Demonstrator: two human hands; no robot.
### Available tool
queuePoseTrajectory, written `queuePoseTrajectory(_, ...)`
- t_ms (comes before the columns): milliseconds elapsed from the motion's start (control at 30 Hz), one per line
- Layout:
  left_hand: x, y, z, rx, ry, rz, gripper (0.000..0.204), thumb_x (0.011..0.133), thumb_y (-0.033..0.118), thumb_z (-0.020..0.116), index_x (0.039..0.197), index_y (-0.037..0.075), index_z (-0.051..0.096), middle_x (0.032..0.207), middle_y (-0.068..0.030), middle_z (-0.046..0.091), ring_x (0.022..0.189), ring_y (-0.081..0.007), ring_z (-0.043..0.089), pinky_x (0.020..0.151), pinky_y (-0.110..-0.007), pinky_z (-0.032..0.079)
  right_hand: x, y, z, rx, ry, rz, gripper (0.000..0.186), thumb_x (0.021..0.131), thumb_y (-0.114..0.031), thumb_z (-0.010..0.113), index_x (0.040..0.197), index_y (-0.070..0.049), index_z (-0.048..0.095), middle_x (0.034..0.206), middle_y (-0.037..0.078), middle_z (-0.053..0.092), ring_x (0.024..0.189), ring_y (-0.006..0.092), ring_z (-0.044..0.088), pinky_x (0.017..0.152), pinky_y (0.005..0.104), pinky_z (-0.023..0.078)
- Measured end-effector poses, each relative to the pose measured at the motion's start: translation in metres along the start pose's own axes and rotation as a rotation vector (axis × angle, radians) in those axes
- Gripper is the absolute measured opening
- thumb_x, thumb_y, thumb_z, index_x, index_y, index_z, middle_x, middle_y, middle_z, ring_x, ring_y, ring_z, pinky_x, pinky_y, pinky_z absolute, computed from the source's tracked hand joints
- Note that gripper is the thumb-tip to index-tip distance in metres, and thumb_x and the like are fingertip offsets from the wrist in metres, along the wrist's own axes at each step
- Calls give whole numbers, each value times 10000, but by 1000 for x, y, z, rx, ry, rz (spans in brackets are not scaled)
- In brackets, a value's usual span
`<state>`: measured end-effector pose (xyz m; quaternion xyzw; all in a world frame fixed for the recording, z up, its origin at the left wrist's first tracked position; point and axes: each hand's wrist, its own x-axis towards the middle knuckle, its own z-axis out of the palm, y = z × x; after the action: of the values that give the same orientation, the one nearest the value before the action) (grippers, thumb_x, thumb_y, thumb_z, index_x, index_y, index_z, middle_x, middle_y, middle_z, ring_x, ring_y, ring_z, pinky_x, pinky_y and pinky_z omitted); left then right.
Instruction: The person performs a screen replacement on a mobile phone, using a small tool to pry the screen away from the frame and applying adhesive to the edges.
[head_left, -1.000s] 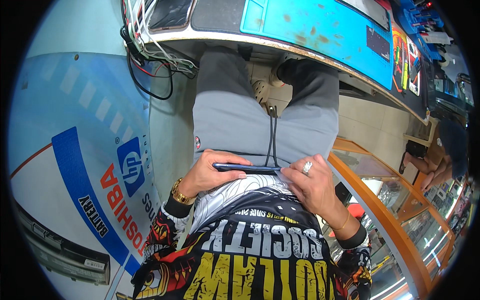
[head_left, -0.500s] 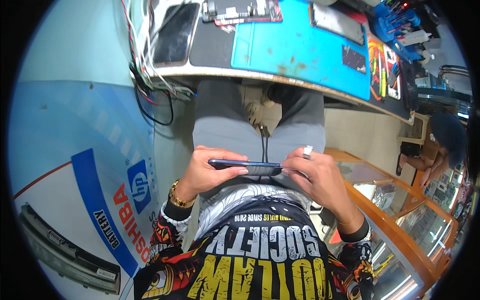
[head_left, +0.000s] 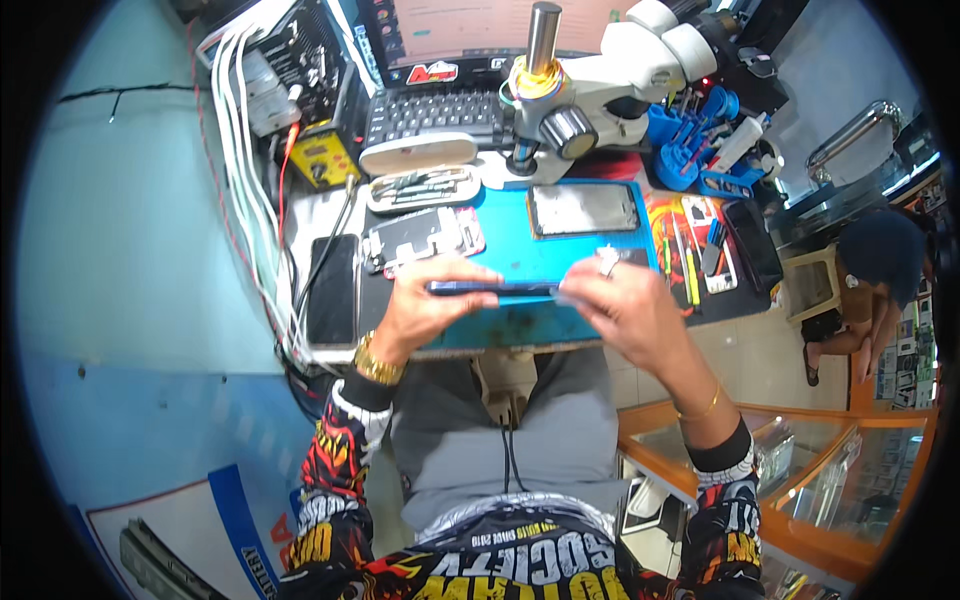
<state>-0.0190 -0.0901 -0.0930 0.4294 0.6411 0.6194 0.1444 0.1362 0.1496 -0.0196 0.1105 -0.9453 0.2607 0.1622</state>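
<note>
Both my hands hold a dark blue phone (head_left: 510,289) edge-on over the blue work mat (head_left: 530,320). My left hand (head_left: 430,300) pinches its left end between thumb and fingers, and my right hand (head_left: 625,310) grips its right end, a ring on one finger. Beyond them lie a disassembled phone (head_left: 420,238) and a silver phone part (head_left: 585,208). A black phone (head_left: 333,290) rests at the left.
A microscope (head_left: 650,45), a keyboard (head_left: 425,117), a yellow power supply (head_left: 325,153), cables, an open tool case (head_left: 425,187) and blue holders (head_left: 680,150) crowd the bench. A person (head_left: 880,255) crouches at the right beside glass showcases (head_left: 820,450).
The view has tilted up, bringing the monitor, microscope and bench top into frame. My hands and the phone have risen from my lap to over the bench's front.
</note>
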Motion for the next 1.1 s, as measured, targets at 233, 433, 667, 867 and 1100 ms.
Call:
queuePoseTrajectory(233, -9, 2, 3, 286, 58, 130, 273, 756, 23, 887, 1006, 23, 776, 958, -93, 789, 865, -243, 767, 775, -336, 607, -4, 9, 14, -21, 19, -101, 220, 824, -39, 742, 1036, 3, 705, 1020, 139, 711, 859, 313, 684, 748, 393, 530)
queuePoseTrajectory(433, -10, 20, 10, 702, 77, 296, 350, 774, 61, 829, 1111, 91, 738, 1108, -56, 745, 979, -242, 718, 814, -392, 546, 7, 4, 8, 203, -40, 116, 136, 857, -24, 748, 989, -4, 724, 1009, 148, 715, 849, 349, 702, 719, 434, 556)
queuePoseTrajectory(667, -26, 26, 55, 925, 244, 260, 344, 776, 53, 817, 1098, 123, 721, 1167, -34, 732, 1070, -241, 682, 1022, -532, 428, 23, 15, -6, 287, -234, 154, 78, 875, -71, 744, 926, -22, 713, 920, 129, 695, 835, 366, 668, 734, 454, 533)
queuePoseTrajectory(867, -24, 30, 58, 851, 247, 154, 346, 775, 127, 804, 1104, 82, 705, 1185, -68, 719, 1121, -303, 661, 1118, -610, 351, 21, 15, -5, 281, -219, 137, 76, 881, -72, 735, 926, -18, 708, 912, 138, 695, 838, 370, 668, 739, 460, 532)
queuePoseTrajectory(1100, -23, 29, 95, 863, 562, -268, 969, 758, 308, 833, 1527, 23, 316, 1610, -328, 165, 1485, -513, 214, 1182, -700, 166, 23, 17, -2, 332, -172, 162, 74, 874, -42, 725, 929, 2, 704, 895, 163, 704, 816, 383, 672, 731, 452, 529)
